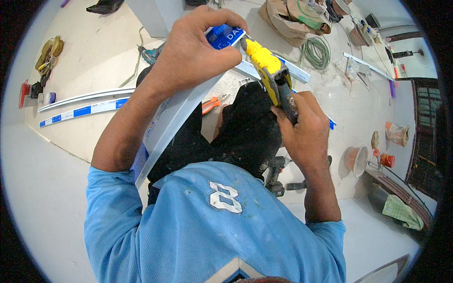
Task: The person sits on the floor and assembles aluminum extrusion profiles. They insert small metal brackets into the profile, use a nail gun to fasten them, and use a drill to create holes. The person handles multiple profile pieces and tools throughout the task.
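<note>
My left hand (196, 54) is closed around the upper end of a long white plastic profile (177, 118), partly covered in blue and white printed film. The strip slants down past my left forearm to my lap. In my closed right hand (306, 129) is a yellow and dark grey utility knife (271, 70). Its narrow front end meets the profile's top corner, close to my left fingertips; I cannot make out a blade. Orange-handled pliers (212, 104) lie on the floor between my legs.
Loose profiles (85, 113) lie on the left floor, with another white length (292, 70) ahead. Cordless drills (274, 177) rest beside my right leg. A coiled green hose (315, 53) and a brown bag (290, 21) sit farther off. A bucket (356, 159) stands right.
</note>
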